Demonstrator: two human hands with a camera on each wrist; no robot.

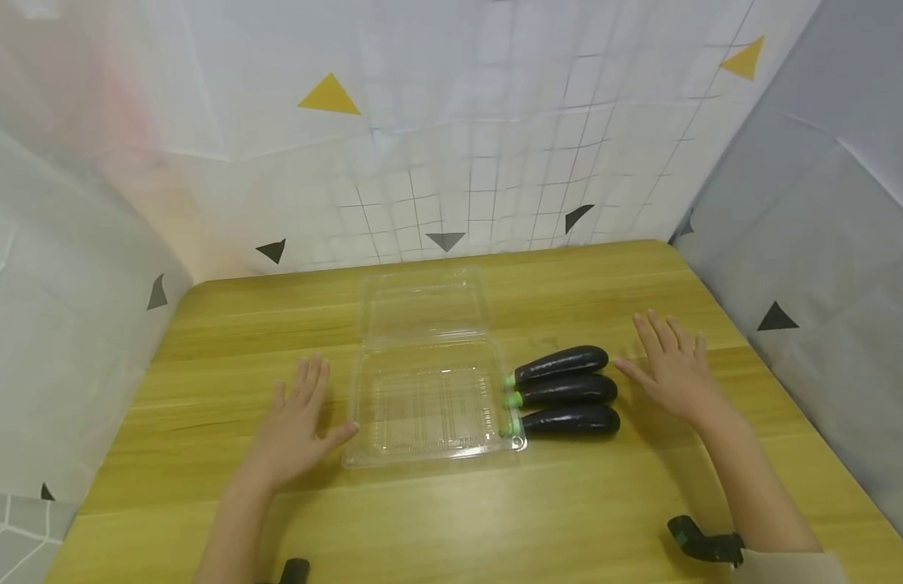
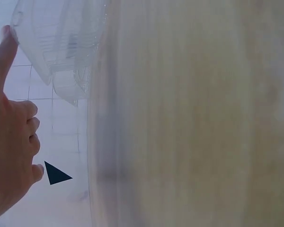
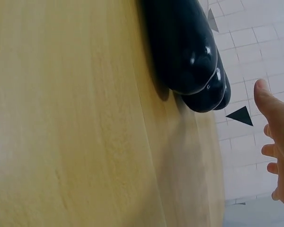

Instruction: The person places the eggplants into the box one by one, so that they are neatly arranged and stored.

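A clear plastic clamshell box (image 1: 429, 456) lies on the table with its lid (image 1: 425, 307) folded back toward the wall. To its right are three dark eggplants (image 1: 568, 391), side by side, their green stem ends lying at the box's right edge. My left hand (image 1: 294, 430) is spread left of the box, its thumb tip at the box's left edge; whether it touches I cannot tell. My right hand (image 1: 673, 373), fingers straight and holding nothing, is just right of the eggplants. In the right wrist view, a gap separates its thumb from the rounded eggplant ends (image 3: 189, 71).
The wooden table (image 1: 451, 519) meets a white sheeted wall (image 1: 451, 162) with grid lines and triangle marks at the back. Grey-white panels (image 1: 845, 243) stand at both sides. Black straps with mounts (image 1: 703, 543) sit by both wrists.
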